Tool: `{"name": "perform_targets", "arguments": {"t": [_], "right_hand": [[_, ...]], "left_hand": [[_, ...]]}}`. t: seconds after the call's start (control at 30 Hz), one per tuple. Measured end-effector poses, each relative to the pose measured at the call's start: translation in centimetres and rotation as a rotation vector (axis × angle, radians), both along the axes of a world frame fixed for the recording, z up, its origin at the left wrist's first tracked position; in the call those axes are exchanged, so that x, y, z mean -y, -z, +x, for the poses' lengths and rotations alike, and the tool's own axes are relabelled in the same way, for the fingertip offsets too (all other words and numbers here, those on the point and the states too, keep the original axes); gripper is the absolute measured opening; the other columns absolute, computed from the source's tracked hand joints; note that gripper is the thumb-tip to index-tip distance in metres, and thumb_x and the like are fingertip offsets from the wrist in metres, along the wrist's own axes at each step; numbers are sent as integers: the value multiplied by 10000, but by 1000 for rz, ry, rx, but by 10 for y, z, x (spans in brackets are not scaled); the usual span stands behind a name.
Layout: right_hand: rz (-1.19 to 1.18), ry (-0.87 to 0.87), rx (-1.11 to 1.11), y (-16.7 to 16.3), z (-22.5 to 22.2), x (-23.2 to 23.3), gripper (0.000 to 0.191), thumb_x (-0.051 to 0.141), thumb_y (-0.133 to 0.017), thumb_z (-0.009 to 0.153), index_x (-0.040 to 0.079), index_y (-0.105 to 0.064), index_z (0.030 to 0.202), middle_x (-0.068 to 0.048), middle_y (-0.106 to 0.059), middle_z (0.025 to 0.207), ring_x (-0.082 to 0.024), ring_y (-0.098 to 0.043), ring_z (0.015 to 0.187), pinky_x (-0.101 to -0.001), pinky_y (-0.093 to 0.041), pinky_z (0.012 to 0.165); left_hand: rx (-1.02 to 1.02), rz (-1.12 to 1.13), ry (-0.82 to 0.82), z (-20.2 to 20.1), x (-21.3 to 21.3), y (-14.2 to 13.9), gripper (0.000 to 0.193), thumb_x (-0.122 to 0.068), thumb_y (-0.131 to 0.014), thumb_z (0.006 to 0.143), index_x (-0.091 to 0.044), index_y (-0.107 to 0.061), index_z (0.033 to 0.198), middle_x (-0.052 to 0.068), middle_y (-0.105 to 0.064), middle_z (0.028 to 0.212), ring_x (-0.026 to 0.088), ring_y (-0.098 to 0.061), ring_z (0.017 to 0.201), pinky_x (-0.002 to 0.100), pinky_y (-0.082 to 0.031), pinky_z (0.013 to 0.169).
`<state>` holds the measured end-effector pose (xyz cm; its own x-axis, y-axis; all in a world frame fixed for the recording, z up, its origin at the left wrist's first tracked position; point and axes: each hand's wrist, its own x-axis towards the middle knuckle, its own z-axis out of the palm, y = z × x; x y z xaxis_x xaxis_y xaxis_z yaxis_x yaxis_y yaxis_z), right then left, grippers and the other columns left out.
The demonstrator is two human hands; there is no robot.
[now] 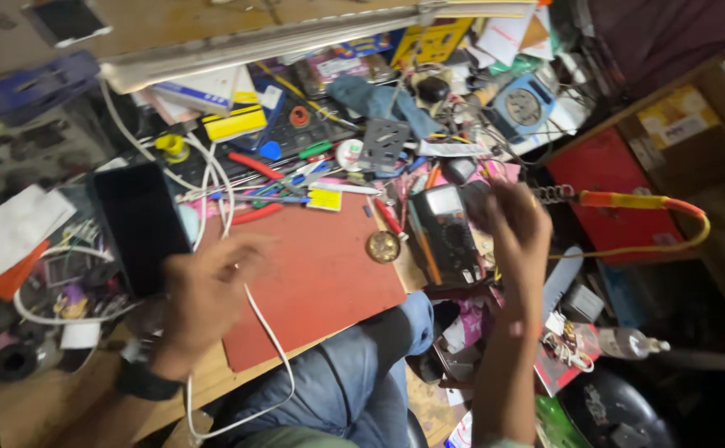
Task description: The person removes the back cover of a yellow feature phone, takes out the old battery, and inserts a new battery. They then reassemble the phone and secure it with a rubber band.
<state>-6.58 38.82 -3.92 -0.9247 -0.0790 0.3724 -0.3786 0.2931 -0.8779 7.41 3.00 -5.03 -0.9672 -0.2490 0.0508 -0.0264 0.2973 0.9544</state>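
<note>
The left hand (205, 294) clamps a flat black phone (141, 226) near the surface's left edge; a firmer grip would steady it. The right hand (516, 228) hangs blurred above a black multimeter (450, 232), fingers loosely apart, empty.

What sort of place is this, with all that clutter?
Probably a small electronics repair bench. A multimeter and soldering iron lie by a red work mat, and the left hand holds a dark phone.

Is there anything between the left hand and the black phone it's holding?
No. The left hand grips the black phone directly at its lower edge, nothing between them. A white cable runs close beside the hand, over the red mat.
</note>
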Motion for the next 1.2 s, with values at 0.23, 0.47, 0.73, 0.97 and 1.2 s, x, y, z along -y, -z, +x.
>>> {"name": "perform_targets", "arguments": {"t": [0.23, 0.47, 0.73, 0.97, 1.2], "right_hand": [[-218, 140, 251, 33, 118, 16, 347, 40, -642, 994, -65, -623, 1324, -117, -727, 1067, -150, -679, 951, -270, -545, 870], [-89, 134, 242, 37, 159, 16, 417, 4, -634, 944, -70, -580, 1351, -146, -734, 1083, -163, -701, 965, -276, -554, 881], [-188, 98, 212, 35, 176, 21, 394, -30, -649, 969, -80, -583, 1354, -154, -719, 1076, -165, -690, 965, -290, -558, 903], [-235, -52, 263, 49, 184, 50, 380, -28, -657, 940, -62, -610, 1316, -156, -728, 1080, -180, -703, 976, -315, -602, 865], [-570, -323, 312, 91, 178, 89, 593, 364, -563, 1066, -59, -481, 1473, -195, -599, 1391, -278, -588, 1262, -428, -452, 1111]], "left_hand": [[-96, -881, -348, 7, 57, -17, 537, -357, -767, 939, 35, -614, 1273, 228, -612, 1170, 398, -576, 1068, 509, -463, 950], [-124, -943, -427, -7, 58, 23, 943, -356, -892, 851, 74, -372, 1509, 388, -350, 1495, 540, -392, 1339, 574, -369, 1134], [-92, -767, -480, -15, 63, 27, 1172, -358, -951, 675, 69, -282, 1538, 380, -362, 1406, 558, -368, 1314, 625, -329, 1134], [-299, -865, -421, 2, 39, 8, 1080, -308, -897, 947, -21, -118, 1638, 356, -282, 1605, 554, -400, 1450, 591, -404, 1220], [-305, -353, -40, 37, -43, -11, 1112, -300, -880, 691, 34, -280, 1565, 308, -485, 1505, 433, -516, 1375, 471, -452, 1122]]}}
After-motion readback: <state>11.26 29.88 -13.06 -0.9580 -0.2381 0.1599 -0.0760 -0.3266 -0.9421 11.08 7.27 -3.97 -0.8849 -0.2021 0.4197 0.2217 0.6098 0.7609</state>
